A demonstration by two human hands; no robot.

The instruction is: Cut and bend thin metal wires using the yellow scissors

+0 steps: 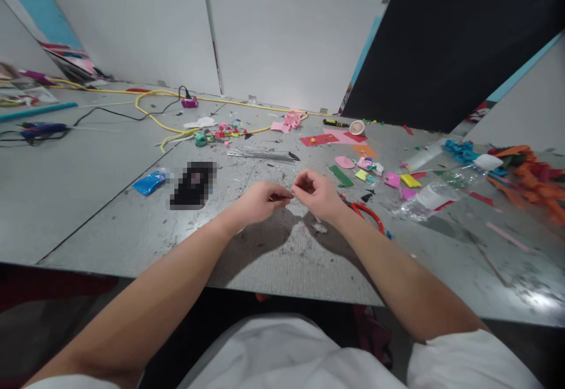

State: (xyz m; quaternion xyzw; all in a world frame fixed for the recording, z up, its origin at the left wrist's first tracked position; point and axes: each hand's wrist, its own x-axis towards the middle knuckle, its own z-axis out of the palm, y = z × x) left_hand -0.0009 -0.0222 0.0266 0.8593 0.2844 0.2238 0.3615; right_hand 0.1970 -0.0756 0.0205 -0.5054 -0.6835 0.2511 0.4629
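Above the grey table (pixel 273 265), my left hand (pixel 263 202) and my right hand (pixel 320 196) meet fingertip to fingertip. Both are closed in a pinch, and whatever is between the fingers is too small to name. Red-handled scissors (pixel 371 212) lie just right of my right wrist, partly hidden by it. Beyond my hands is a bundle of thin silvery wires or strips (pixel 260 155) with a dark tip at its right end. A green strip (pixel 341 176) rests past my right hand. To the left are a blue packet (pixel 150 183) and a blurred-out dark object (pixel 193 188).
A clear plastic bottle (pixel 445 189) lies on its side at right, near crumpled orange material (pixel 529 183). Colourful scraps and a small round cup (pixel 356 127) are scattered behind. A yellow cord (pixel 152 119) runs along the back, with a glue gun (pixel 42 131) far left.
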